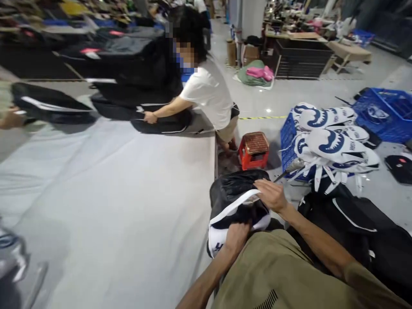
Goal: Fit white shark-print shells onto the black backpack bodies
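As the curled right hand [272,195] grips one black-and-white bag [234,187] at the tabletop [135,206] right edge, its mouth faces the wearer [273,268]; left hand [238,237] hold unclear.

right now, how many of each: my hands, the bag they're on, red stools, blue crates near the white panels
Hands (left hand and right hand): 2
Black-and-white bag: 1
Red stool: 1
Blue crates near the white panels: 2
Total: 6
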The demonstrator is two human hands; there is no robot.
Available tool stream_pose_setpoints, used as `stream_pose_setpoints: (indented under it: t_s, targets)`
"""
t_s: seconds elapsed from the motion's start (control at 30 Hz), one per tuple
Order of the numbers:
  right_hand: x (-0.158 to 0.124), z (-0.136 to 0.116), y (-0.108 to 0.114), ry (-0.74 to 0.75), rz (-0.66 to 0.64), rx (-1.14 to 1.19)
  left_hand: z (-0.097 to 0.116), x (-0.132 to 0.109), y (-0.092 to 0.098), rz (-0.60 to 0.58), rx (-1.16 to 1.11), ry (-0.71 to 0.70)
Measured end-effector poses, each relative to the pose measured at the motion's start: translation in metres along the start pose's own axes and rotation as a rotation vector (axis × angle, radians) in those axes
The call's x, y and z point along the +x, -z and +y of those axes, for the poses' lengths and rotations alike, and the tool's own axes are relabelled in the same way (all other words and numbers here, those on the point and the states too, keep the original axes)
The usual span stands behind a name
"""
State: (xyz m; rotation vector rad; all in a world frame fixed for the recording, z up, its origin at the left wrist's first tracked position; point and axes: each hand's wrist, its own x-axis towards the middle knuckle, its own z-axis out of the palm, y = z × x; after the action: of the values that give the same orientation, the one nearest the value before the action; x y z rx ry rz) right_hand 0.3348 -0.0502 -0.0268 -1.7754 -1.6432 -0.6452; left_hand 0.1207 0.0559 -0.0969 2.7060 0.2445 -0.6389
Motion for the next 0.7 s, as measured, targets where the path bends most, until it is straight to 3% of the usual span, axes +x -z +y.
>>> stream_pose_setpoints:
  t_s: [0.1, 0.23, 0.3, 0.37, 0.4, 0.47, 0.53, 0.6, 0.7]
  targets:
    - [-0.043, 0.019, 0.052, -0.194, 0.056, -0.179, 0.025, 0.025, 0.029, 0.036, 0.009, -0.329]
    - [-0.097, 0.047, 0.103, -0.42, 0.125, -0.505, 0.053, 0.061, 0.073, 0.375, -0.005, -0.752]
    - [-0.12, 0.069, 0.119, -0.505, 0.149, -0.679, 0.071, 0.092, 0.095, 0.603, -0.024, -0.835]
    - [-0.136, 0.095, 0.128, -0.584, 0.15, -0.774, 0.091, 0.135, 0.115, 0.789, -0.061, -0.771]
    - [-0.142, 0.111, 0.129, -0.626, 0.144, -0.787, 0.102, 0.161, 0.124, 0.828, -0.079, -0.708]
    - [-0.147, 0.143, 0.128, -0.724, 0.112, -0.755, 0.12, 0.215, 0.14, 0.778, -0.105, -0.587]
    - [-0.148, 0.177, 0.125, -0.828, 0.07, -0.677, 0.133, 0.268, 0.153, 0.631, -0.123, -0.499]
    - [-0.144, 0.212, 0.123, -0.908, 0.042, -0.564, 0.139, 0.312, 0.164, 0.507, -0.147, -0.436]
    - [-0.134, 0.275, 0.122, -0.994, -0.001, -0.305, 0.137, 0.365, 0.186, 0.425, -0.238, -0.346]
